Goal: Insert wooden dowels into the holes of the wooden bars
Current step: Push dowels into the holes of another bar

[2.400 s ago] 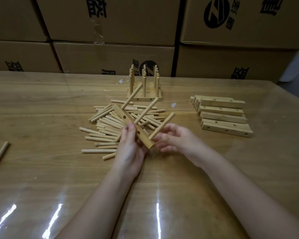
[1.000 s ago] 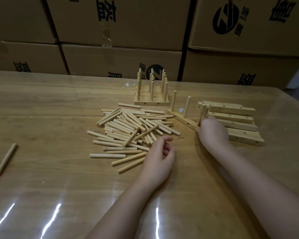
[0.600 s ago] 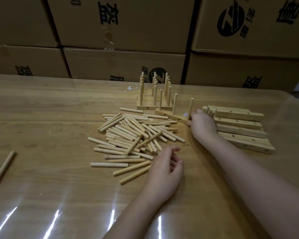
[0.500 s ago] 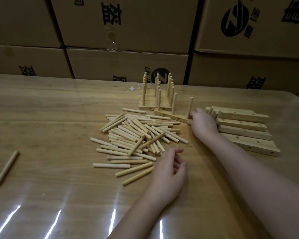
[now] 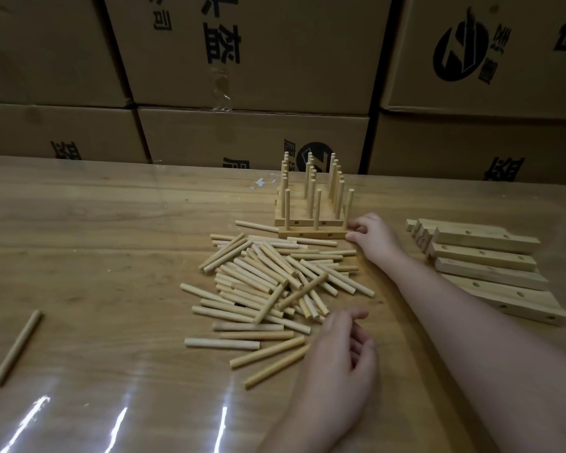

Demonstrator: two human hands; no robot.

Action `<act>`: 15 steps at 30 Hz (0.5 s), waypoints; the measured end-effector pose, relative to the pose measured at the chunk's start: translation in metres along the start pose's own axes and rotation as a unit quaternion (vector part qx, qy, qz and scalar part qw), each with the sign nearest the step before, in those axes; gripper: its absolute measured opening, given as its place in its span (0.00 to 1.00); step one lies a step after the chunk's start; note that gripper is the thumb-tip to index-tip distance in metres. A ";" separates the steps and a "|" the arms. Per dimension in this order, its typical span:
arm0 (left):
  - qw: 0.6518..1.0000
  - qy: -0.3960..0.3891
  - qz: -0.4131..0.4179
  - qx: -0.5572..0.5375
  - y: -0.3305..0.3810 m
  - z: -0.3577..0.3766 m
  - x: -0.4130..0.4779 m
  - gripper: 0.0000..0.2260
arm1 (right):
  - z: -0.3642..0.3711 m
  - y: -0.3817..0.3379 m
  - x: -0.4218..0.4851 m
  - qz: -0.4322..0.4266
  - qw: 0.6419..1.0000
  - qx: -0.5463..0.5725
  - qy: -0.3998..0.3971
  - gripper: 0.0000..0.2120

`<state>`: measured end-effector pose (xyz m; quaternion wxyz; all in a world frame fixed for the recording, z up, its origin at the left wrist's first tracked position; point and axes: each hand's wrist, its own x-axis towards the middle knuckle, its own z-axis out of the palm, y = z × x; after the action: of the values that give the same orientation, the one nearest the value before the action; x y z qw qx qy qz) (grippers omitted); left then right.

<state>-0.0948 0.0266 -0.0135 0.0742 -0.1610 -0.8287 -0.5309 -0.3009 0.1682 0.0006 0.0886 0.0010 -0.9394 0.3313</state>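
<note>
A loose pile of wooden dowels (image 5: 275, 282) lies in the middle of the table. Just behind it stands a wooden bar (image 5: 311, 235) with three upright dowels, set against a group of finished bars (image 5: 307, 220) that also carry upright dowels. My right hand (image 5: 376, 240) pinches the right end of that front bar with thumb and curled fingers. My left hand (image 5: 340, 351) rests at the pile's near right edge, fingers loosely curled, holding nothing. Several empty bars (image 5: 484, 256) with holes lie in a row at the right.
One stray dowel (image 5: 17, 346) lies far left on the glossy wooden table (image 5: 111, 256). Stacked cardboard boxes (image 5: 252, 135) form a wall along the table's back edge. A scrap of clear tape (image 5: 262, 183) lies behind the finished bars.
My right hand carried the three-dowel bar from my front to the back and slid it left against the finished bars. My left hand let go of it and settled by the pile.
</note>
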 end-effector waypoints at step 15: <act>1.000 0.000 -0.008 -0.014 -0.001 0.001 0.000 0.14 | 0.018 -0.010 0.004 0.039 0.996 0.048 0.056 0.13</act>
<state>-0.0948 0.0271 -0.0153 0.0680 -0.1555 -0.8226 -0.5428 -0.3075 0.1498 -0.0064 0.1278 -0.0502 -0.9152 0.3789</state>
